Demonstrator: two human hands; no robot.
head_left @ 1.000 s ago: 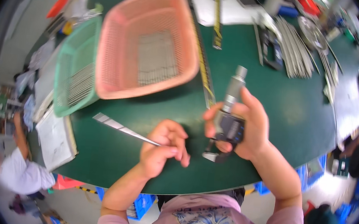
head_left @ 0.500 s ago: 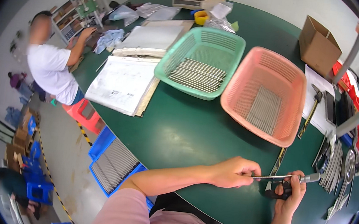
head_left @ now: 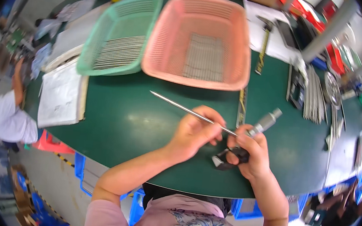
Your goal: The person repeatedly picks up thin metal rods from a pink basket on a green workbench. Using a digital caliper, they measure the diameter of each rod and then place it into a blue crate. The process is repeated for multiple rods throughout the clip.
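1. Hands first: right hand is clenched around a micrometer, with the black frame low in the palm and the grey knurled thimble sticking up and away past the knuckles. Judgement: small but dense, rigid tool; the knurling gives grip, and the frame is the safe hold.
2. Left hand pinches a thin metal rod near its right end, fingertips closed on it. The rod runs from the micrometer's jaws up-left over the table, far end free in air.
3. Rod handling, as a judgement: light, stiff, polished and so slippery; long and slender, so it likely flexes or droops if held only at one end. Best hold is close to the measured spot, as here. The tip looks pointed, so mind it.
4. Table: dark green matte top, round edge, slightly glossy patches.
5. Yellow steel rule lies flat just beyond the hands, touching nothing held.
6. Pink basket: rigid plastic lattice, rectangular with rounded corners, a flat layer of similar rods in the bottom.
7. Green basket sits just beside it on the left, same lattice type, also holding rods laid side by side.
8. White paper sheets at the left edge; flat metal strips at the right.
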